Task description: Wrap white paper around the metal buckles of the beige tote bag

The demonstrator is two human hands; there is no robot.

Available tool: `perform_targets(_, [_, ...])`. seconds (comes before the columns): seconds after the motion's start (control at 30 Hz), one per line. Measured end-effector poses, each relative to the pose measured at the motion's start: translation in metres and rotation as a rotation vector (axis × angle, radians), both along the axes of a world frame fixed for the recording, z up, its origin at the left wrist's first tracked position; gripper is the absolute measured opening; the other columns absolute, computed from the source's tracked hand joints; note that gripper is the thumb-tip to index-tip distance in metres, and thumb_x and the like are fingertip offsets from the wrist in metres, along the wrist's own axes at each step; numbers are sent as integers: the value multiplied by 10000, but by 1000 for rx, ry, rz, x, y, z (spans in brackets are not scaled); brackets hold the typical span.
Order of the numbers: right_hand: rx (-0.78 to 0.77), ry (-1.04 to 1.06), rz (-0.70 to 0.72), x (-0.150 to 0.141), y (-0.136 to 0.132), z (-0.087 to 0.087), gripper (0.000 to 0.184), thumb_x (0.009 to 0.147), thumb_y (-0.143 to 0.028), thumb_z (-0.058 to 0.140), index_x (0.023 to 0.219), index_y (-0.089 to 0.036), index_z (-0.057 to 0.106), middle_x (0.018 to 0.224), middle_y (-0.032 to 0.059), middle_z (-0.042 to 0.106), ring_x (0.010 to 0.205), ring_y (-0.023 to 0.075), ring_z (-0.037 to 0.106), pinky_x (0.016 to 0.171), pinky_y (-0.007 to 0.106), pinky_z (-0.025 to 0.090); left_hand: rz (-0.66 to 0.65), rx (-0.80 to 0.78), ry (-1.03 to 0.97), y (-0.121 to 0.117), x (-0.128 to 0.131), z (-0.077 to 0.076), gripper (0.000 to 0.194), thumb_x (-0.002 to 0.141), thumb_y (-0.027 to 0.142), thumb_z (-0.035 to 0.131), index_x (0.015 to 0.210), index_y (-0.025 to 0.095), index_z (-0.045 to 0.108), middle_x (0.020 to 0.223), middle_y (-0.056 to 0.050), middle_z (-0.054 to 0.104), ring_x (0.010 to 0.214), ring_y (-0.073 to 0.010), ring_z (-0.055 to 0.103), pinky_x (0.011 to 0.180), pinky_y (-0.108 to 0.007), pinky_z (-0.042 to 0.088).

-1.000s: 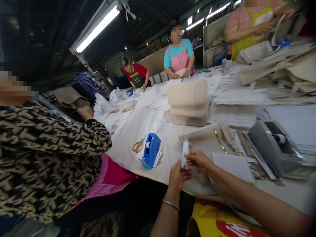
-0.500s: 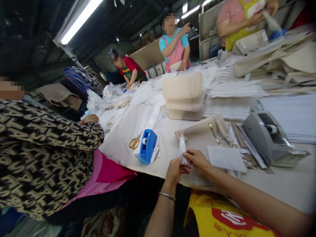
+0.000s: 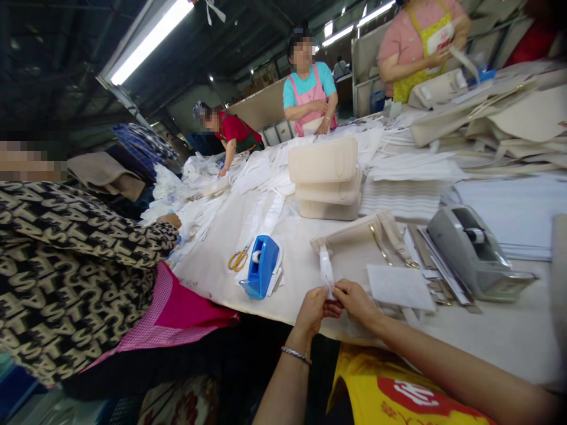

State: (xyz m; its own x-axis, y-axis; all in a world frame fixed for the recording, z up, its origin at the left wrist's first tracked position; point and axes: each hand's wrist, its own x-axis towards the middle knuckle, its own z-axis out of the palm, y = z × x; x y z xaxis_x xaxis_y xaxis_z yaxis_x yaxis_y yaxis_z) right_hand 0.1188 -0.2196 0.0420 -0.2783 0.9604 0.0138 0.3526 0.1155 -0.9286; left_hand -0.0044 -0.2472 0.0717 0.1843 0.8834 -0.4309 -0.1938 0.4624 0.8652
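Left hand: your left hand [image 3: 313, 308] sits at the near edge of the bench [image 3: 509, 336], fingers pinched on the lower end of the white strip [image 3: 326, 270].
Right hand: your right hand [image 3: 354, 299] meets it from the other side, fingers clenched on the same end of the strip, fingertips all but touching the left ones.
White strip: it runs up from your fingers to the near corner of the beige bag [image 3: 354, 242], which lies flat just beyond your hands; whether it is paper or tape I cannot tell.
Grip advice: keep both pinches close to the very end, so the strip stays taut and straight against the bag; slack would probably let it twist or crease.
Pull: judging by the lie, draw along the strip's length, not sideways, and let the bench carry the bag.
White sheet: a loose sheet [image 3: 400, 287] lies on the bag just beside your right wrist; keep your forearm off it.
Blue dispenser: the blue tape dispenser [image 3: 262, 267] stands near the bench's near edge, to your left, with the yellow-handled scissors [image 3: 238, 259] just beyond it.
Grey dispenser: the grey tape dispenser [image 3: 476, 251] is to your right, well apart from your hands.
Stacked bags: three cream bags [image 3: 325, 178] are piled mid-bench.
Far side: other people work along the far edge.
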Motion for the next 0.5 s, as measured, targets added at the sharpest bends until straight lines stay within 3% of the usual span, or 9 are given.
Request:
perform_targets(0.23, [4, -128, 46, -3, 5, -3, 331, 775, -303, 405, 500, -154, 515, 583, 27, 501, 602, 134, 496, 600, 234, 349, 192, -25, -90, -7, 7, -10, 365, 699, 441, 546, 830, 102, 510, 591, -14, 544, 484, -66, 492, 487, -196, 403])
perform_targets(0.4, [18, -171, 192, 2, 7, 8, 302, 776, -218, 385, 527, -140, 538, 625, 47, 531, 604, 125, 505, 609, 223, 374, 220, -35, -140, -10, 9, -9, 278, 695, 377, 556, 744, 109, 500, 519, 16, 478, 449, -51, 420, 436, -174, 335])
perform_targets(0.5, [-53, -117, 286, 4, 8, 13, 258, 749, -180, 394, 535, -131, 530, 623, 40, 551, 550, 112, 505, 565, 211, 384, 228, -28, -136, -10, 11, -8, 273, 687, 375, 554, 748, 117, 489, 518, 21, 468, 439, -54, 396, 425, -181, 324])
